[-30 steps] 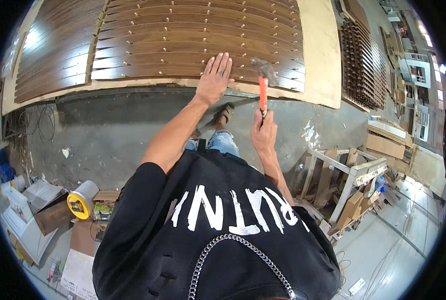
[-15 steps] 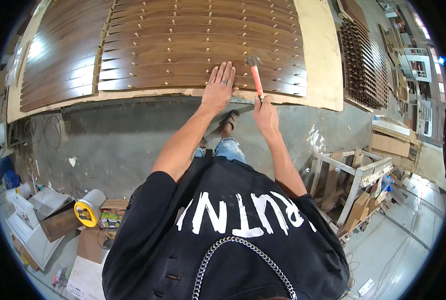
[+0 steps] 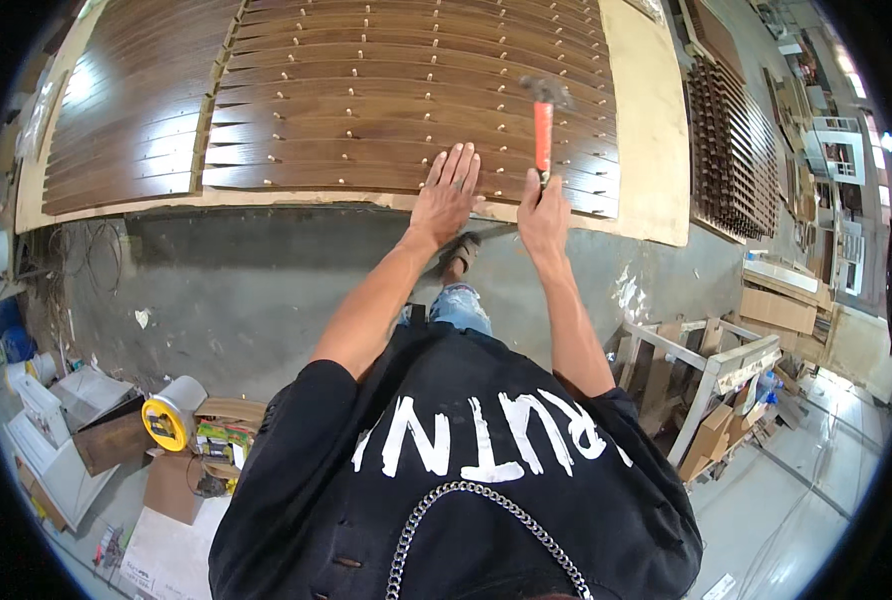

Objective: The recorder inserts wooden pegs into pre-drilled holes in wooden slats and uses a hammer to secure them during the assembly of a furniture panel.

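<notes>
It's a woodworking shop I'm standing in, plain enough. At twelve o'clock a pale tabletop (image 3: 656, 130) carries long, shiny brown boards (image 3: 396, 108) studded with rows of little wooden pegs (image 3: 429, 96), and toward one o'clock there's a red-handled hammer (image 3: 543, 135) gripped in the worker's right hand (image 3: 545, 215). Over at two o'clock, more brown slats sit in a stack (image 3: 734, 145). The bare grey floor (image 3: 236, 300) is scuffed, with pale smears of something. Near four o'clock stands a rough whitish frame (image 3: 709, 372), offcuts and cardboard (image 3: 708, 440) crowded about it. At eight o'clock I see a bucket (image 3: 173, 410) with a yellow end, among loose panels (image 3: 116, 437) and clutter.
</notes>
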### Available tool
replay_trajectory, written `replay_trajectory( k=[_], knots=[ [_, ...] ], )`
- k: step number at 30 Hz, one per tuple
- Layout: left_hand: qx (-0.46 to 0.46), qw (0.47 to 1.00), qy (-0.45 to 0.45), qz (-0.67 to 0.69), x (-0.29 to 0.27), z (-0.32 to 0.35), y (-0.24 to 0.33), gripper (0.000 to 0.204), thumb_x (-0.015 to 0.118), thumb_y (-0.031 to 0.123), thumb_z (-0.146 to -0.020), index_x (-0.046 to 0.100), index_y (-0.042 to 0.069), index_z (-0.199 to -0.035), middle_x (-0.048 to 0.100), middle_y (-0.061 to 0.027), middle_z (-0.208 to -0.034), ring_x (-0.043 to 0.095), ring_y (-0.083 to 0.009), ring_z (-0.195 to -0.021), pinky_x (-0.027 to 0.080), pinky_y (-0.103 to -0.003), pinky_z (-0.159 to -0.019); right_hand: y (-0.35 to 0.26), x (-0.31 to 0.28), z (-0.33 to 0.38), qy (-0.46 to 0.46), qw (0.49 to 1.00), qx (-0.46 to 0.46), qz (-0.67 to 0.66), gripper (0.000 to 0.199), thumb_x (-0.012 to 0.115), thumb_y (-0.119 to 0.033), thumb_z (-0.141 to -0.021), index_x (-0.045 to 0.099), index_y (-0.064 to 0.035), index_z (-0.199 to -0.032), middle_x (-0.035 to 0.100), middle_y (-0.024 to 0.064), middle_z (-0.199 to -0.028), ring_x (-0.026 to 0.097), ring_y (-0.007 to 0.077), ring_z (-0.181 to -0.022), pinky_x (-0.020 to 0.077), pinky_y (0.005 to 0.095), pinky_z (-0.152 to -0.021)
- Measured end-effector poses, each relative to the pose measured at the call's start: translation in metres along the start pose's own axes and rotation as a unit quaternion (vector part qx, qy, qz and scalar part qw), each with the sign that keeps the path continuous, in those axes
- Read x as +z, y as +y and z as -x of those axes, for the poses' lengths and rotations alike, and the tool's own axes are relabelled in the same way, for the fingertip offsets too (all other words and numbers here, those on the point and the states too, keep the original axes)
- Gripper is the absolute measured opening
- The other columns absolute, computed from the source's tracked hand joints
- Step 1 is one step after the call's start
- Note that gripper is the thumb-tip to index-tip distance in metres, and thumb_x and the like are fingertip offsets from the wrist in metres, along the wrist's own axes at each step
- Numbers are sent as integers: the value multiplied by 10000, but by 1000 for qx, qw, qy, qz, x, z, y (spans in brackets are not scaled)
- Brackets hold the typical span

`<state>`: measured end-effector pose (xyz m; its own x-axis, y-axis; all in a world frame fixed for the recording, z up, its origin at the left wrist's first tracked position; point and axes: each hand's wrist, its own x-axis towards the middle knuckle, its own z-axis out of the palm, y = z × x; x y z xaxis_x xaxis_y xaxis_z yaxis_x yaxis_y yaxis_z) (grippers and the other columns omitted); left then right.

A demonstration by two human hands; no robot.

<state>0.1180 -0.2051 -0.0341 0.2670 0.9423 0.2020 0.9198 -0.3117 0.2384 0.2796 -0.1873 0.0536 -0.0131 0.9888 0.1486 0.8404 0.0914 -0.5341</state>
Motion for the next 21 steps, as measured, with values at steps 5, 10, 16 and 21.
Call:
replay_trajectory(
  k=[5, 10, 16, 21],
  knots=[
    [3, 999, 19, 29, 2, 0, -1, 685, 543, 187, -866, 282, -42, -1457, 241, -182, -1554, 209, -318, -1451, 197, -443, -1190, 22, 30, -15, -78, 992, 27, 93, 386, 486, -346, -992, 477, 28, -895, 591, 314, -671, 600, 507, -681, 452, 585, -581],
    [1, 998, 34, 54, 6, 6, -3, 672, 546, 183, -855, 318, -37, -1448, 273, -194, -1542, 245, -324, -1441, 205, -446, -1185, 15, -2, 19, -112, 991, 54, 50, 379, 472, -329, -1001, 509, 47, -979, 605, 308, -716, 598, 497, -674, 423, 570, -591],
    [9, 1000, 12, -1, -1, 4, -1, 723, 556, 358, -911, 298, -31, -1463, 232, -187, -1558, 192, -308, -1459, 191, -448, -1189, 44, 3, 52, -138, 979, 99, 115, 383, 449, -341, -1006, 500, 37, -1040, 597, 305, -701, 586, 508, -669, 401, 582, -581],
    [8, 1000, -8, -1, -6, 1, 0, 736, 547, 361, -927, 270, -58, -1464, 197, -200, -1573, 175, -326, -1464, 164, -458, -1197, 28, -23, 46, -129, 984, 109, 58, 357, 466, -337, -1002, 513, 17, -1018, 604, 282, -674, 568, 513, -639, 444, 562, -585]
  ],
)
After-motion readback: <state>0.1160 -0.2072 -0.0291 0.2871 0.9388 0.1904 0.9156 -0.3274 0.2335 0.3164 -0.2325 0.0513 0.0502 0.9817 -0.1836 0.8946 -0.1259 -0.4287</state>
